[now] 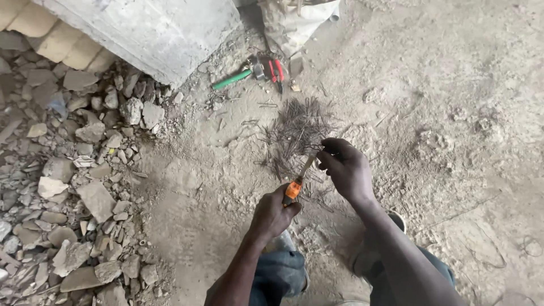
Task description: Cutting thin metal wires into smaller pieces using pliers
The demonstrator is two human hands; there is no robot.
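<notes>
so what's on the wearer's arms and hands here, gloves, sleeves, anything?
Nothing worn on them. Both hands are bare: no gloves on the left hand or the right hand, and no rings, watch or wristband that can be seen. Both forearms are bare too, with no sleeve in view up to the frame edge. Below them the person wears dusty blue-grey trousers. The fingers are uncovered.

Soft, even daylight fills the scene, with no glare and no hard-edged shadows. The dusty ground (430, 113) beyond the right hand (344, 169) looks pale and slightly washed out. The rubble (73, 170) off to the left of the left hand (273, 214) is dimmer and greyer. Focus is fairly sharp around both hands; fine detail softens toward the frame edges, with mild wide-angle stretching.
</notes>
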